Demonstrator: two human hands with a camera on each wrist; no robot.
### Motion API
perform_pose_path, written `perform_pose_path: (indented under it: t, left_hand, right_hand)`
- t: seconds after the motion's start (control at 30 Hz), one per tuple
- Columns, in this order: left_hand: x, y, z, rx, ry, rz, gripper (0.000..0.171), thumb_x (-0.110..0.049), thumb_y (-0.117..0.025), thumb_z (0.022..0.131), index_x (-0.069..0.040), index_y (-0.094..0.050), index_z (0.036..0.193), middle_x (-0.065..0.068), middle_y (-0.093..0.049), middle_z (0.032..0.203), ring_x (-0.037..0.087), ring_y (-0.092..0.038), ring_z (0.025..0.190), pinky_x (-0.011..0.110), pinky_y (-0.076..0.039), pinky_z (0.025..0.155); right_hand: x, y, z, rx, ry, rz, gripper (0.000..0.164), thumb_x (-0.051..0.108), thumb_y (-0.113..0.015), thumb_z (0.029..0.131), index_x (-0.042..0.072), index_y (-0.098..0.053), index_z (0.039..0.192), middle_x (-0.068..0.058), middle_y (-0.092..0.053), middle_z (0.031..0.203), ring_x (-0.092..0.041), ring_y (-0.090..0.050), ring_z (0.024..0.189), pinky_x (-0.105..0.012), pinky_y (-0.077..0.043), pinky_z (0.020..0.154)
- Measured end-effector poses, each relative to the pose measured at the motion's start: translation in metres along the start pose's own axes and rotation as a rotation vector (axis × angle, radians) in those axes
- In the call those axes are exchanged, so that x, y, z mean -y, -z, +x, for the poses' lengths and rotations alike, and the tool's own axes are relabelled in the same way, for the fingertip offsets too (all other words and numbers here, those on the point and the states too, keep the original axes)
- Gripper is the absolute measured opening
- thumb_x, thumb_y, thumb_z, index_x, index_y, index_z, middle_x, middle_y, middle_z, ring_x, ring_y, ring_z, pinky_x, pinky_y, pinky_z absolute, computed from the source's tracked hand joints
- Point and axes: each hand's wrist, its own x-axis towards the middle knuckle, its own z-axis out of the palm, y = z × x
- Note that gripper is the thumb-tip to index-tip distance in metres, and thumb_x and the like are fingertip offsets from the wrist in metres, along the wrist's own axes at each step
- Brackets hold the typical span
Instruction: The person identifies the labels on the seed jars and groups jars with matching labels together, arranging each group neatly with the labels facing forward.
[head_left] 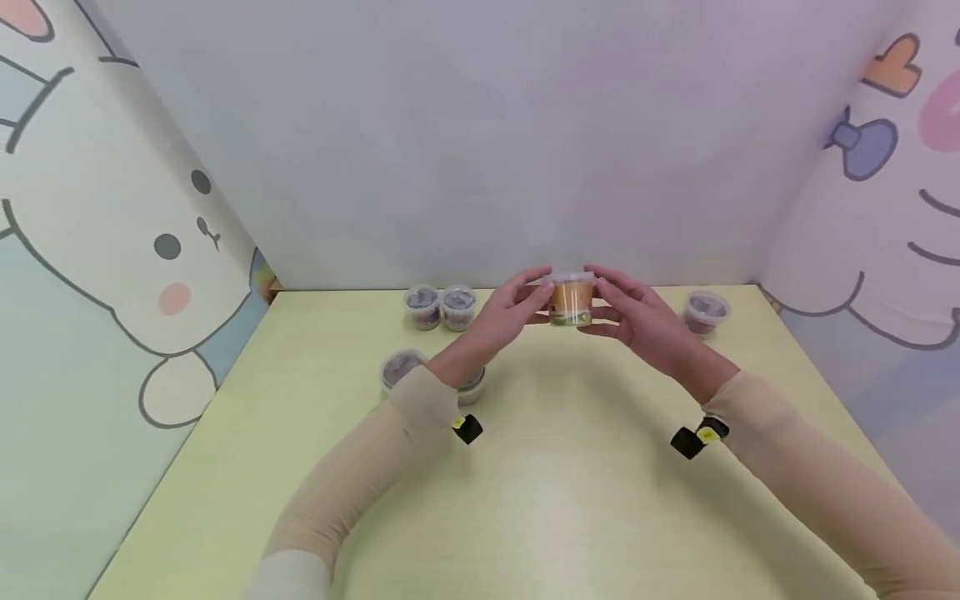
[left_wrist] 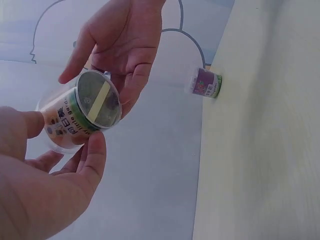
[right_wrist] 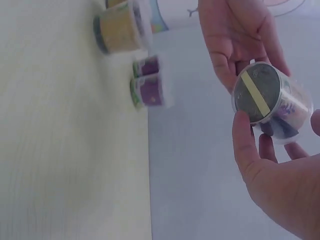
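Observation:
Both hands hold one clear plastic tub (head_left: pixel 572 300) up over the far part of the table. It has an orange printed label and a translucent lid. My left hand (head_left: pixel 510 312) grips its left side with thumb and fingers, and my right hand (head_left: pixel 637 321) grips the right side. From the left wrist view, the tub's dark base (left_wrist: pixel 90 95) shows with a pale yellow strip across it. The right wrist view shows the same base (right_wrist: pixel 245 97) tipped toward the camera, with fingertips at its rim.
Two small lidded tubs (head_left: pixel 422 307) with purple labels stand at the back, left of the hands. Nearer, another two tubs (head_left: pixel 400 364) are partly hidden by the left forearm. A purple-labelled tub (head_left: pixel 707 310) stands at the back right. White walls rise behind the pale table (head_left: pixel 555 500) and at its sides.

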Motion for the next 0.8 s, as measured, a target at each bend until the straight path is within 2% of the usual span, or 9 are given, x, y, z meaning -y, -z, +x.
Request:
perform_pose_path:
  t: [0.07,0.23,0.43,0.67,0.8]
  left_hand:
    - [-0.004,0.007,-0.007,0.001,-0.007,0.005,0.049,-0.029,-0.052,0.108,-0.013,-0.044,0.153,0.012,-0.056,0.140,0.024,-0.060,0.123,0.038,-0.053,0.099]
    - [-0.008,0.018,-0.019,-0.030,-0.025,0.024,0.045,-0.026,-0.051,0.108,-0.010,-0.047,0.150,0.014,-0.058,0.137,0.026,-0.061,0.120,0.036,-0.055,0.095]
    - [-0.006,0.027,-0.030,-0.027,-0.016,0.011,0.045,-0.028,-0.050,0.109,-0.013,-0.045,0.151,0.012,-0.058,0.136,0.027,-0.060,0.120,0.039,-0.053,0.098]
    - [-0.003,0.031,-0.034,-0.024,-0.027,-0.004,0.045,-0.029,-0.051,0.109,-0.013,-0.046,0.151,0.013,-0.058,0.136,0.027,-0.060,0.119,0.043,-0.052,0.100]
    - [-0.002,0.032,-0.035,-0.009,-0.037,-0.010,0.045,-0.030,-0.050,0.109,-0.014,-0.046,0.150,0.012,-0.057,0.135,0.027,-0.059,0.119,0.042,-0.054,0.098]
  right_hand:
    - [0.002,-0.012,0.000,0.019,-0.020,0.065,0.049,0.032,-0.051,0.108,0.011,-0.043,0.152,-0.012,-0.045,0.142,-0.023,-0.063,0.115,-0.039,-0.054,0.097]
    - [0.002,-0.034,0.003,0.027,-0.056,0.115,0.041,0.035,-0.052,0.107,0.008,-0.053,0.138,-0.011,-0.053,0.132,-0.023,-0.065,0.110,-0.043,-0.053,0.099]
    - [-0.003,-0.045,0.009,-0.001,-0.079,0.074,0.049,0.037,-0.054,0.105,0.008,-0.048,0.145,-0.014,-0.050,0.135,-0.022,-0.065,0.106,-0.043,-0.054,0.097]
    - [-0.003,-0.049,0.010,-0.002,-0.091,0.042,0.056,0.040,-0.056,0.104,0.007,-0.046,0.148,-0.014,-0.047,0.138,-0.020,-0.064,0.105,-0.044,-0.053,0.098]
    - [-0.002,-0.049,0.009,-0.005,-0.102,0.016,0.061,0.042,-0.056,0.104,0.006,-0.042,0.151,-0.014,-0.047,0.138,-0.020,-0.062,0.108,-0.042,-0.053,0.099]
